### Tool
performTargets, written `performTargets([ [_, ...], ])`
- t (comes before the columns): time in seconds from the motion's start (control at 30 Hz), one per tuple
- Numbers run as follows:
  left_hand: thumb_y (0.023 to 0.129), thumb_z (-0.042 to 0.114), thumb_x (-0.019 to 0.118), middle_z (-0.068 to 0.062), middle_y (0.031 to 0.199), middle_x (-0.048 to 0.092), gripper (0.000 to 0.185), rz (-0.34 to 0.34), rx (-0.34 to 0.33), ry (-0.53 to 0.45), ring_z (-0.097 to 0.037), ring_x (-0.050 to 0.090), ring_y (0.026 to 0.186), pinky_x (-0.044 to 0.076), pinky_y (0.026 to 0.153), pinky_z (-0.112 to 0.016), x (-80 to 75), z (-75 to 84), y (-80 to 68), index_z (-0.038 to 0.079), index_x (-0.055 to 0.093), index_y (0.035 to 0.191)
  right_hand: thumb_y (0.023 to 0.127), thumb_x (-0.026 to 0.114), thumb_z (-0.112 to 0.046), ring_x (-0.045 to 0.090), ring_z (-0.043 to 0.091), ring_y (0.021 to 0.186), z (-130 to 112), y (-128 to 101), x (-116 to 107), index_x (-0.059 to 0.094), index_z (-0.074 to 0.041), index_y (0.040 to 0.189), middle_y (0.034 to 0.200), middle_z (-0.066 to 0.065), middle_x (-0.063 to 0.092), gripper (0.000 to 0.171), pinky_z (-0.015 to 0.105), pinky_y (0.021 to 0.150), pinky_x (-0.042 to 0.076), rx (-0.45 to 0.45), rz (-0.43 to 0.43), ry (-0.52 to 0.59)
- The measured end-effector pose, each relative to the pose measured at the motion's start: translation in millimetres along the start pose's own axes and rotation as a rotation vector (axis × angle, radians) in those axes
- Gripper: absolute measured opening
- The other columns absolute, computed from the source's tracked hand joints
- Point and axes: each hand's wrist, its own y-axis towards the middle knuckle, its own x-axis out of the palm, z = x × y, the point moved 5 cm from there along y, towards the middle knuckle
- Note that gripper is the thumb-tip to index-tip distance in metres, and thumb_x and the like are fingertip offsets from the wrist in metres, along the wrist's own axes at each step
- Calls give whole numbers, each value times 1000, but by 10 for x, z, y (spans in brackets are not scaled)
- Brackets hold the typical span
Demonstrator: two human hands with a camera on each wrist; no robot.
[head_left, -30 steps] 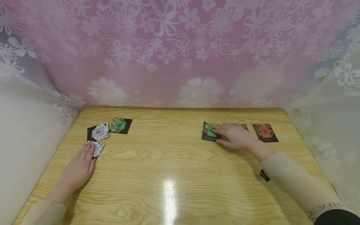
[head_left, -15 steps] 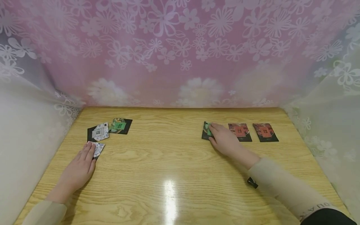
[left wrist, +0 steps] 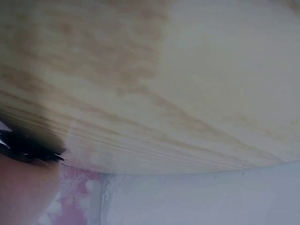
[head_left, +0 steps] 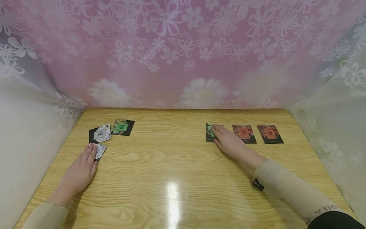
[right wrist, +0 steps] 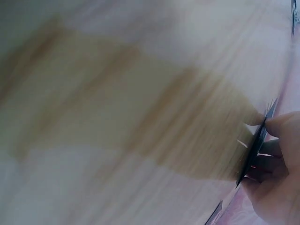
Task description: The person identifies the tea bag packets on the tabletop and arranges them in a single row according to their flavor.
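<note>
Glossy wood tabletop (head_left: pixel 171 159) gives thin cards little friction. At 9 o'clock, the white card (head_left: pixel 100 150) is pressed flat under the left hand (head_left: pixel 80 173). At 2 o'clock, the green card (head_left: pixel 210 132) is pinched by the right hand (head_left: pixel 228 143); a slip could knock the neighbouring red cards (head_left: pixel 244 133)

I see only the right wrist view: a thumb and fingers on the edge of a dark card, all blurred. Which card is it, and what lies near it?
Observer: The right hand covers a green-faced card, the left one of a row of three.
Operator: And the other two cards?
Observer: Two red-faced cards lie flat to its right, apart from the hand.
Operator: Where is the left hand?
Observer: The left hand lies flat, fingertips on a white patterned card at the table's left side.
</note>
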Motion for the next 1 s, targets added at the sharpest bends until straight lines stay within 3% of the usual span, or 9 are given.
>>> performTargets([
  [0.27, 111, 16, 47, -40, 165, 29, 62, -34, 3, -2, -51, 25, 159, 2, 140, -41, -9, -7, 33, -15, 26, 161, 110, 59, -23, 44, 45, 153, 45, -46, -16, 43, 6, 159, 166, 27, 41, 59, 60, 124, 43, 3, -20, 15],
  [0.4, 111, 17, 49, -39, 165, 31, 62, -67, -5, 5, -52, 29, 157, 18, 137, -54, -33, -18, 55, -14, 28, 160, 110, 59, -23, 43, 45, 153, 74, -60, -5, 42, 6, 159, 167, 26, 40, 59, 60, 124, 43, 1, -20, 22],
  [0.57, 110, 19, 53, -38, 164, 34, 62, -97, -23, 2, -54, 35, 153, 38, 121, -68, -66, -39, 84, -13, 33, 160, 110, 60, -22, 44, 46, 152, 70, -68, -19, 43, 6, 159, 167, 27, 40, 58, 60, 123, 44, -15, -5, 27],
  [1.0, 107, 17, 60, -40, 160, 36, 62, -110, -34, -23, -59, 39, 147, 42, 113, -74, -144, -22, 122, -14, 38, 156, 109, 62, -22, 46, 46, 150, 86, -69, 15, 45, 6, 157, 165, 28, 42, 58, 60, 120, 46, -39, 13, 7],
])
